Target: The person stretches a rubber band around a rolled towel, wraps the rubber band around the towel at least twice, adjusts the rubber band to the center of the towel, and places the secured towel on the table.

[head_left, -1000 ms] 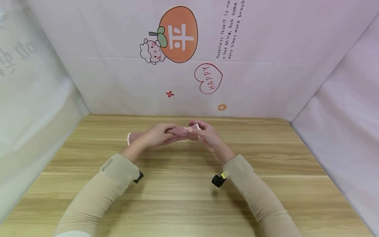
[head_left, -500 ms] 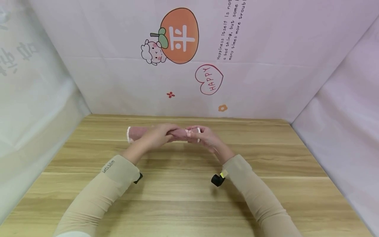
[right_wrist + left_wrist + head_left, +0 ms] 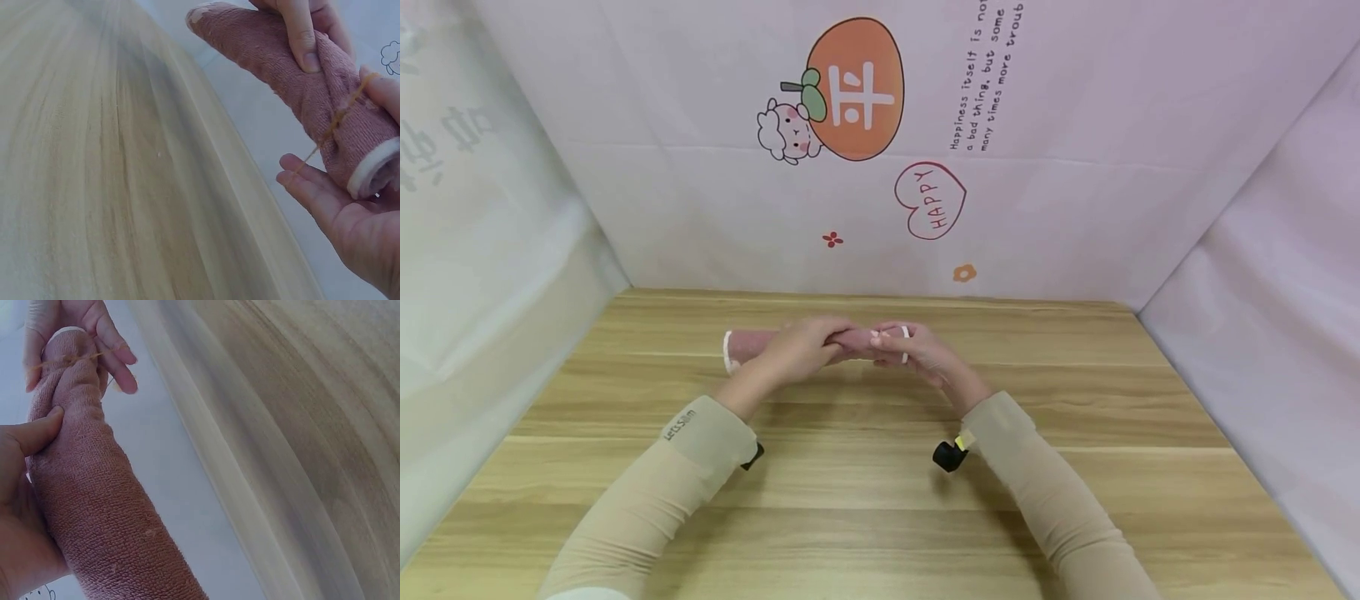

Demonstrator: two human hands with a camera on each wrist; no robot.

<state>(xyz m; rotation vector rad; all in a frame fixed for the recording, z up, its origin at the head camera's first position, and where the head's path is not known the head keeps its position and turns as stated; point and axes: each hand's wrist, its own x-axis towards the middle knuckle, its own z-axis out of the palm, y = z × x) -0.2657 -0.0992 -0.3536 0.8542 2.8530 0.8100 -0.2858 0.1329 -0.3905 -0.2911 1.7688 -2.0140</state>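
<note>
A rolled pink towel (image 3: 752,347) with white edging lies crosswise over the far part of the table, both hands on it. My left hand (image 3: 805,346) grips its middle, the thumb pressed along a fold in the left wrist view. At the towel's right end is my right hand (image 3: 928,352), thumb on one side and fingers on the other. A thin orange-brown rubber band (image 3: 338,117) crosses the towel near that end, stretched between the right thumb (image 3: 382,92) and fingertips. Behind the towel, part of the band is hidden.
The wood-grain table (image 3: 850,517) ends at a white printed backdrop (image 3: 700,225), with white cloth sides left and right. A small black wrist camera (image 3: 950,456) hangs below the right sleeve (image 3: 1045,483).
The towel's right end has come down, so the roll lies more level. My right fingers, raised and spread earlier, now sit closer around that end. My left hand keeps its grip.
</note>
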